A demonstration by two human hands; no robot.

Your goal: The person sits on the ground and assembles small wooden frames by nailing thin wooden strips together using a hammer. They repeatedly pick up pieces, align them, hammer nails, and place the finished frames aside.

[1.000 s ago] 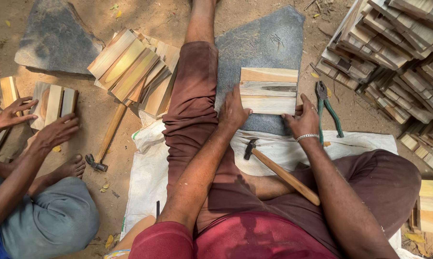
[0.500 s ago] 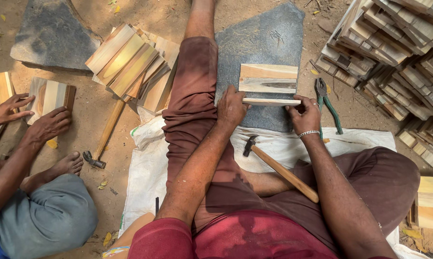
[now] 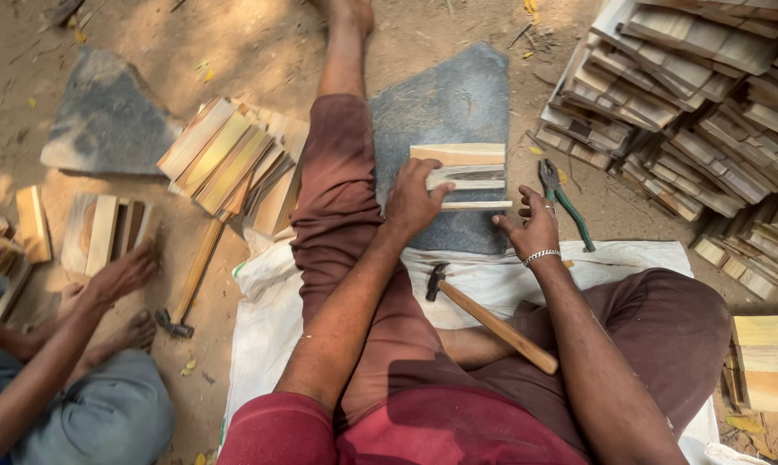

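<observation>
Bare sandy ground spreads around us, and on the grey stone slab [image 3: 458, 103] between our legs lies a small panel of wooden slats [image 3: 462, 172], our left hand [image 3: 415, 202] pressed flat on its near-left corner with fingers spread while our right hand [image 3: 531, 228] pinches the thin bottom slat [image 3: 475, 206] at its right end. We judge that we are lining up this last strip against the others, so the next move calls for holding it square and steady before reaching for the hammer [image 3: 488, 319] lying across the white sack [image 3: 268, 319], with the green-handled pliers [image 3: 561, 202] just beside the slab.
</observation>
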